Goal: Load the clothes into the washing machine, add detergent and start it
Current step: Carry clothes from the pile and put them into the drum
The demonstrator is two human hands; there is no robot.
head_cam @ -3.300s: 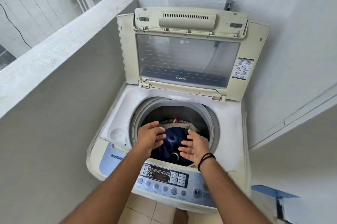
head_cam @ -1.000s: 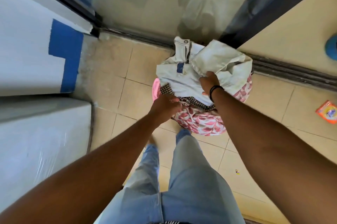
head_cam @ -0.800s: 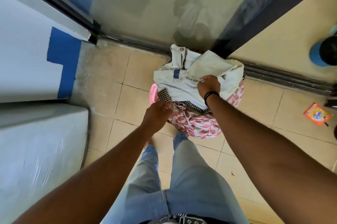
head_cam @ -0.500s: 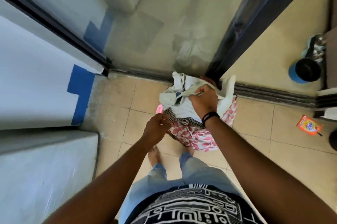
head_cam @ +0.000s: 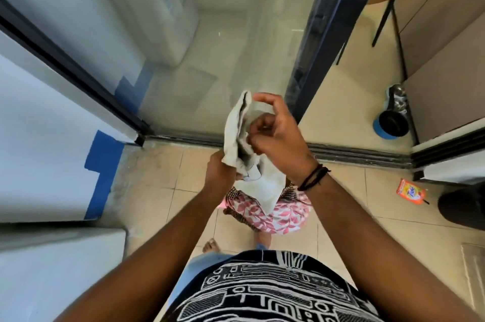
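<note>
Both hands grip pale garment, frame centre, above pile | left hand clutches, right hand pinches | step: loading | next: carry to washer, out of frame.

Two hands hold up a pale cloth. The left hand grips its low edge. The right hand pinches it higher up. Under it, on the tile floor, sits a pink pile of clothes. An orange soap packet lies far right.
</note>
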